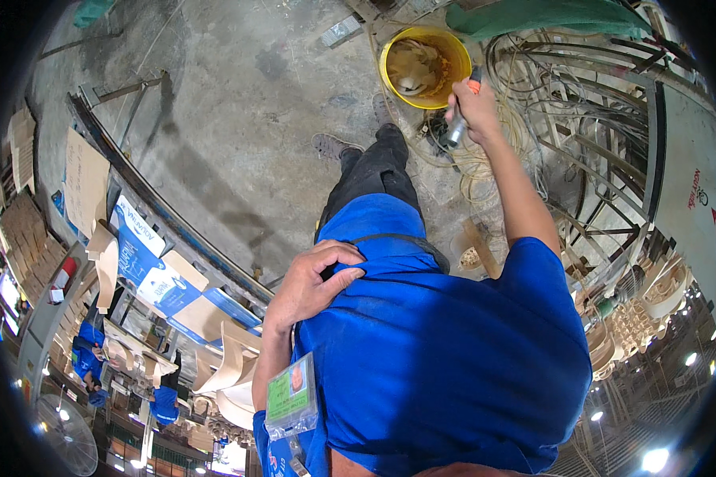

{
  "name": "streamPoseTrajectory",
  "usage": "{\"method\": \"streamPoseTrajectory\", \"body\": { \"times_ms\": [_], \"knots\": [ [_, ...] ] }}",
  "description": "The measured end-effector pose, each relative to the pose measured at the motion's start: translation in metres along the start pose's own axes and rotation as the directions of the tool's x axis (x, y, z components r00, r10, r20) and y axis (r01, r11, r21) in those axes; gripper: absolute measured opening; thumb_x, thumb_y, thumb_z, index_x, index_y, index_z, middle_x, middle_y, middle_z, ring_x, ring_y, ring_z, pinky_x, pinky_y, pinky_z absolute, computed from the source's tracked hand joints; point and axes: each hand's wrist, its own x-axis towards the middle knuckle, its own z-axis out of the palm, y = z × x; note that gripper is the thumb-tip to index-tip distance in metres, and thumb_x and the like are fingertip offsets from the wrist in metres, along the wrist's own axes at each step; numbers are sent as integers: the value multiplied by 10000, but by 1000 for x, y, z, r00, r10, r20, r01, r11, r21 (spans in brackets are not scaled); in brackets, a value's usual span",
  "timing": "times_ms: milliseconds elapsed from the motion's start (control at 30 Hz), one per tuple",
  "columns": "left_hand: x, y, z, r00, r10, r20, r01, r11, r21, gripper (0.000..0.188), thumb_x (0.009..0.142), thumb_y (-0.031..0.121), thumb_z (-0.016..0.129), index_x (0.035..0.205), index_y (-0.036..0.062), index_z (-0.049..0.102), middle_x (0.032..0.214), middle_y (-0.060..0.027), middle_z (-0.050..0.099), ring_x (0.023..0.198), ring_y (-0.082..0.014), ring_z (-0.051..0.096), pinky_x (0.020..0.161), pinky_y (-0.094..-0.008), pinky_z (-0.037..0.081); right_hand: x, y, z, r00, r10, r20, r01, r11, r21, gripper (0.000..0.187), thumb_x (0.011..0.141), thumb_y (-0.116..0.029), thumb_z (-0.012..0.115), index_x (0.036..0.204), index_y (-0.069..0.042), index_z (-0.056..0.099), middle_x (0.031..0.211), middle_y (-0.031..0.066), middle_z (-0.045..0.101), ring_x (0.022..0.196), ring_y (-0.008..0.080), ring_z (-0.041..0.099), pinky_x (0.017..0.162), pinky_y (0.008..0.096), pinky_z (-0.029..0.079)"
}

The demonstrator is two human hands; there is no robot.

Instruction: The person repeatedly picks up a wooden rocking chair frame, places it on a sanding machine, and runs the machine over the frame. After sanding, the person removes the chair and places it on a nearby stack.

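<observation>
My right hand (476, 110) is wrapped round a hand-held tool (456, 133) with a silver-grey cylindrical body and an orange and black end; its exact kind is unclear. It is just beside the right rim of a yellow bucket (387, 78), which stands on the floor with pale scraps (415, 67) inside. At my waist, my left hand (314, 278) is closed on the cloth of my blue shirt (445, 342), with folds running away from the thumb. Some of the left fingertips are hidden in the fabric.
Coiled hoses (525, 119) lie right of the bucket, by a metal frame (612, 159). At left, flattened blue-and-white cardboard (163, 278) and curved wooden pieces (231, 362) lie beyond a curved rail (167, 211). Other people in blue (165, 404) are farther off.
</observation>
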Motion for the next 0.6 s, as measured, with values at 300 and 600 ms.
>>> {"method": "streamPoseTrajectory", "body": {
  "times_ms": [300, 600],
  "knots": [
    [-2, 10, -3, 981, -105, -165, 111, 993, 31, 275, 901, 106, 789, 1150, 16, 714, 1152, -107, 713, 1097, -221, 656, 989, -338, 487, -50, 126, -102, 849, 460, -262, -474, 881, 12, 48, 924, -86, 570, 909, -44, 553, 687, 101, 593, 478, 234, 576, 446, 393, 523],
    [-8, 1, -5, 973, -156, -170, 154, 988, -22, 297, 914, 153, 784, 1176, 29, 718, 1180, -93, 707, 1141, -210, 644, 1047, -340, 457, -54, 127, -127, 876, 427, -223, -443, 896, -22, 119, 914, -64, 548, 1026, -37, 519, 709, 122, 572, 490, 253, 572, 451, 407, 523]
  ]
}}
